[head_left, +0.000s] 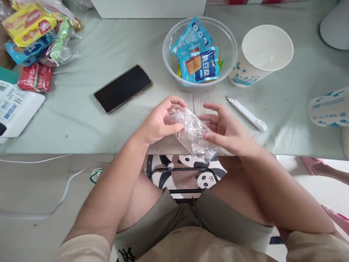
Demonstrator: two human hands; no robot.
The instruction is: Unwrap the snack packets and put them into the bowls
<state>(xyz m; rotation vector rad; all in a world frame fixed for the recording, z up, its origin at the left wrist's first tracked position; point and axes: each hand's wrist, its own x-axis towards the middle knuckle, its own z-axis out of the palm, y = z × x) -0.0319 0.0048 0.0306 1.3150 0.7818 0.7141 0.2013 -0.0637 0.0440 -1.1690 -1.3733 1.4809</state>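
My left hand (pixel 163 122) is closed on a crumpled clear plastic bag (pixel 192 133), pinching its upper left part between thumb and fingers. The bag hangs over the table's front edge. At its right side is my right hand (pixel 225 129), fingers apart and curved; whether the thumb touches the plastic is hard to see. A white utility knife (pixel 247 113) lies just beyond my right hand. Behind both hands stands a clear plastic bowl (pixel 167 60) with several blue snack packets (pixel 200 65) in it. A black smartphone (pixel 124 88) rests to the left.
A large white paper cup (pixel 267 47) stands right of the bowl, and another printed cup (pixel 329 109) is at the far right. Packaged snacks (pixel 29 27) are piled at the back left, above a white box (pixel 21 112). A white cable (pixel 67 185) runs along the floor.
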